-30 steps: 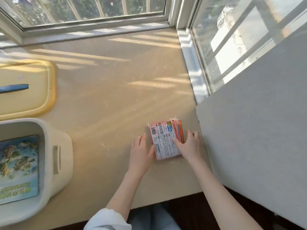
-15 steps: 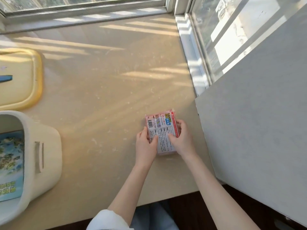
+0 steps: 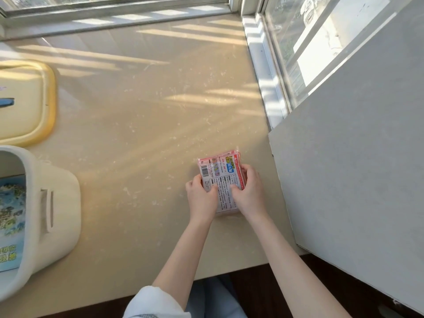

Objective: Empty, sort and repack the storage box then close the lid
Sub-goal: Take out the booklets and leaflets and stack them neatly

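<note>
Left fingers [image 3: 199,182] are curling on the left edge of the packets [image 3: 219,180], thumb pressing on the printed label. Right fingers [image 3: 248,172] are wrapping the packets' right edge, thumb on the label too. Both the left hand [image 3: 202,199] and right hand [image 3: 249,193] are gripping the pink stack, which is lying flat on the desk [image 3: 142,134], barcode side up. Just right of the packets a grey panel [image 3: 355,157] is standing, near but apart from them. Well left of the packets the white box [image 3: 57,207] is sitting open at the desk edge, a blue booklet [image 3: 11,221] lying inside it. Beyond the box, also far left of the packets, the yellow-rimmed lid [image 3: 34,99] is lying on the desk, off the box. A window [image 3: 298,53] is running behind and right of the packets.
</note>
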